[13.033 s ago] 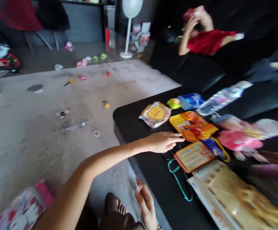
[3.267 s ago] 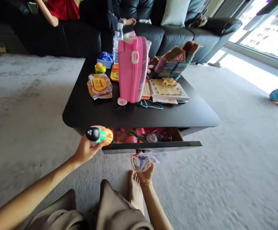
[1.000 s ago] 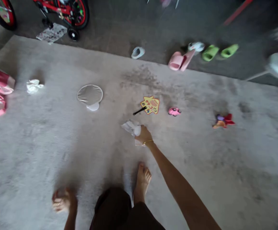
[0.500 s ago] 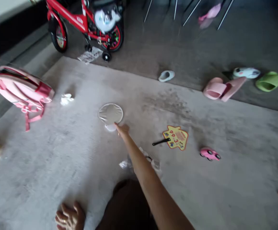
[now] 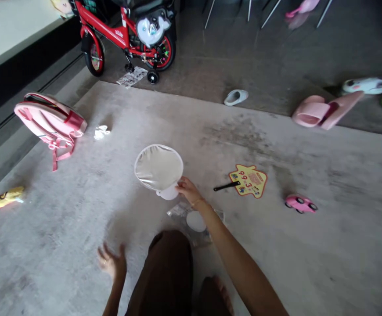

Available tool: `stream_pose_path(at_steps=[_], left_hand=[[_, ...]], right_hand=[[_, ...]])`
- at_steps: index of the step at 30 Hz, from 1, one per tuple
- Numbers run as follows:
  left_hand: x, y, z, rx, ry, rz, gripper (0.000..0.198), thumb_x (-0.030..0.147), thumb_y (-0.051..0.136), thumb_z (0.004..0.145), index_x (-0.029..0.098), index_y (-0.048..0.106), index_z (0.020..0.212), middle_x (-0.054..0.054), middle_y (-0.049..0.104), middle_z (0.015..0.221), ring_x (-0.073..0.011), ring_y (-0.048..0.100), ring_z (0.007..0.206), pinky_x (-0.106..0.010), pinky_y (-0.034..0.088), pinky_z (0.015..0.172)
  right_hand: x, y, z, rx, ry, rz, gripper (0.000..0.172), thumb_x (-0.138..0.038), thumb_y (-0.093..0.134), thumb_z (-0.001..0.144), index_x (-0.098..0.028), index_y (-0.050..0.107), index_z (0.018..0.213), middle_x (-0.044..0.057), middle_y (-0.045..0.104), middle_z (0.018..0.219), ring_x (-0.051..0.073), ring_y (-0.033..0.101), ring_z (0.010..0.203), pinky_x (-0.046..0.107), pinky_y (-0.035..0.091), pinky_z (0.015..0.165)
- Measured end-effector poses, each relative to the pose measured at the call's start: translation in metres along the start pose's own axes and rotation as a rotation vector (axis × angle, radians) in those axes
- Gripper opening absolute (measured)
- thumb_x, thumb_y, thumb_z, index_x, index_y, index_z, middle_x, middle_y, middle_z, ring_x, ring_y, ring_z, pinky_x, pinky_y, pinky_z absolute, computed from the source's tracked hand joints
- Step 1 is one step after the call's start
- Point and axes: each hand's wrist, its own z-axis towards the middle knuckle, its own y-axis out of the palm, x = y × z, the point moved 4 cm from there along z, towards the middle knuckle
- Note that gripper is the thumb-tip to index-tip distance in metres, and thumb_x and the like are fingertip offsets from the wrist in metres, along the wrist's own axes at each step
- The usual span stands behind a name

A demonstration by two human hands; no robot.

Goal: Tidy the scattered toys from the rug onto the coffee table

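My right hand pinches the white tab at the lower edge of a round hand fan. The fan has a pale, shiny, creased face and a white rim, and it is held above the floor. My left hand is in the air left of my knee, fingers spread, holding nothing. Below my right wrist lies a clear plastic bag with a white oval piece on or in it; my forearm hides part of the bag.
A yellow house-shaped fan with a black handle and a pink toy car lie to the right. Leftward are a pink backpack, crumpled white tissue and a yellow toy. Slippers and a red bicycle stand farther off.
My right hand has drawn the round fan nearer and up from the floor. My left hand has risen and moved right, fingers spread. The view has shifted, and the bag is less covered.
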Motion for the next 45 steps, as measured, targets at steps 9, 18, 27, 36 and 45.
stream_pose_path(at_steps=[9, 18, 27, 36, 45], left_hand=[[0.236, -0.154, 0.072, -0.045, 1.294, -0.496, 0.038, 0.019, 0.056, 0.094, 0.027, 0.060, 0.130, -0.012, 0.054, 0.145, -0.0302, 0.031, 0.148, -0.061, 0.025, 0.118], [0.252, -0.194, 0.031, -0.157, 1.728, -0.524, 0.030, 0.020, 0.047, 0.100, 0.016, 0.063, 0.125, -0.009, 0.074, 0.114, -0.0174, 0.067, 0.113, -0.033, 0.055, 0.101], [0.270, -0.182, 0.002, -0.086, 1.875, -0.452, 0.039, 0.012, 0.058, 0.093, 0.020, 0.061, 0.131, -0.007, 0.070, 0.124, -0.0203, 0.060, 0.125, -0.038, 0.049, 0.111], [0.272, -0.153, 0.006, -0.208, 1.704, -0.269, 0.056, 0.015, 0.062, 0.091, 0.023, 0.047, 0.144, -0.015, 0.042, 0.154, -0.0296, 0.033, 0.147, -0.055, 0.029, 0.120], [0.288, -0.154, -0.023, -0.195, 2.034, -0.188, 0.037, 0.003, 0.041, 0.096, 0.009, 0.058, 0.129, -0.012, 0.065, 0.132, -0.0167, 0.057, 0.128, -0.030, 0.048, 0.110]], right_hand=[[-0.008, -0.062, -0.240, -0.177, 0.015, 0.181, 0.050, -0.049, 0.081, 0.069, -0.019, 0.070, 0.107, 0.006, 0.074, 0.097, 0.019, 0.068, 0.085, 0.032, 0.052, 0.078], [0.023, -0.096, -0.315, -0.232, -0.186, 0.091, 0.050, -0.051, 0.076, 0.077, -0.020, 0.069, 0.115, 0.006, 0.074, 0.100, 0.019, 0.067, 0.093, 0.032, 0.050, 0.088], [0.075, -0.100, -0.306, 0.201, -0.016, 0.399, 0.051, -0.058, 0.076, 0.072, -0.021, 0.070, 0.107, 0.002, 0.071, 0.081, 0.015, 0.062, 0.066, 0.026, 0.047, 0.062], [0.084, -0.091, -0.316, 0.377, -0.051, 0.217, 0.042, -0.061, 0.075, 0.071, -0.024, 0.075, 0.090, 0.000, 0.069, 0.072, 0.014, 0.056, 0.058, 0.026, 0.040, 0.052], [0.082, -0.092, -0.319, 0.597, 0.000, 0.170, 0.038, -0.058, 0.078, 0.067, -0.022, 0.077, 0.080, 0.002, 0.071, 0.071, 0.016, 0.060, 0.062, 0.028, 0.046, 0.056]])
